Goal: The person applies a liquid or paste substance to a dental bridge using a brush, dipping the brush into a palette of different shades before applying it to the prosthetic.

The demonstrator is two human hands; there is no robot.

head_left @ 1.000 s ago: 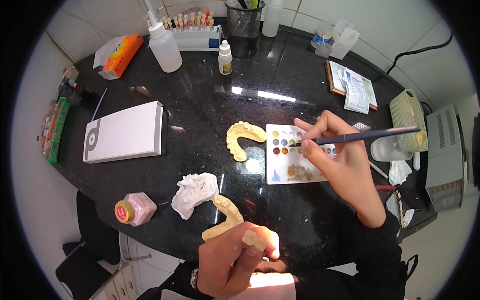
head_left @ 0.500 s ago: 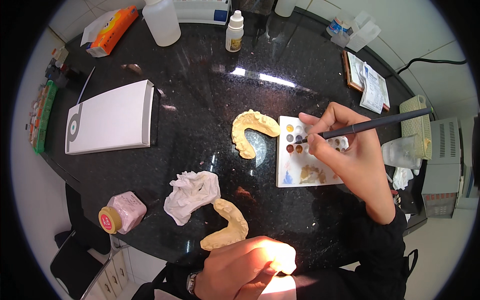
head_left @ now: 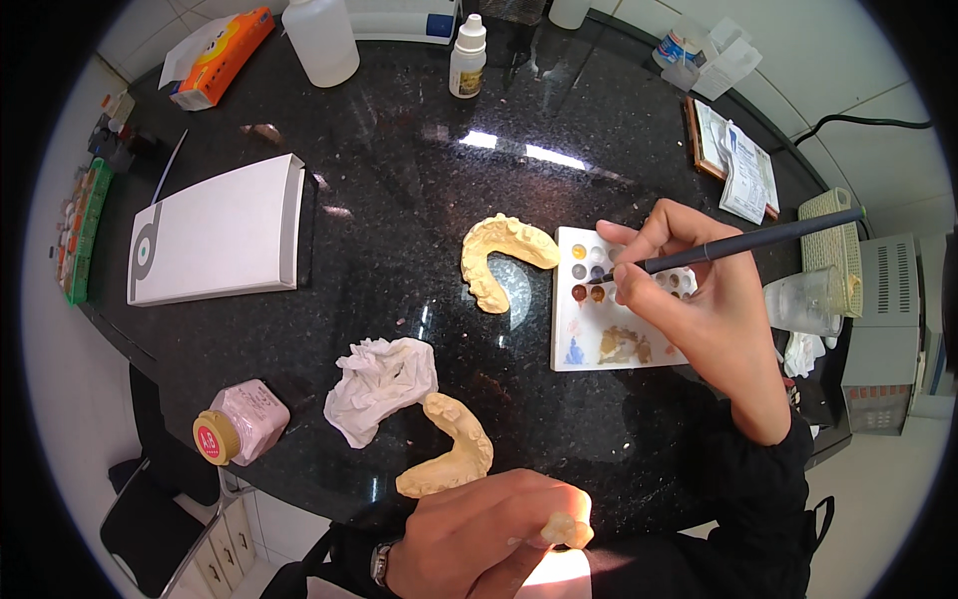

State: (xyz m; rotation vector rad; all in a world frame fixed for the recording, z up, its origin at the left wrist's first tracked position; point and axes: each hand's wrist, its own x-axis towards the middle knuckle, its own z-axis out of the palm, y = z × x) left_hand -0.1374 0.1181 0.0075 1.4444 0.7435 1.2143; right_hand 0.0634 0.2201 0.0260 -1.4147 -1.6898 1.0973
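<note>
My right hand [head_left: 689, 285] grips a slim dark brush [head_left: 738, 243], its tip down at the colour wells of a white palette [head_left: 569, 344]. Smears of blue and brown mark the palette's lower part. Close to the lower edge, my left hand [head_left: 479, 534] pinches a small cream-coloured dental crown [head_left: 567, 530] between its fingertips. A yellow plaster dental model [head_left: 489, 238], curved like an arch, touches or nearly touches the palette's left edge. Just beyond my left hand lies a second plaster dental model [head_left: 461, 444], partly covered by that hand.
Crumpled white tissue [head_left: 379, 387] lies beside the nearer model. At left are a pink jar with a gold lid [head_left: 249, 419] and a white box [head_left: 220, 235]. A dropper bottle [head_left: 467, 58] stands at the back; a clear cup [head_left: 803, 301] is right of my right hand.
My left hand has turned slightly, so the crown now shows clearly where bright glare was. My right hand and the brush stay almost still over the palette.
</note>
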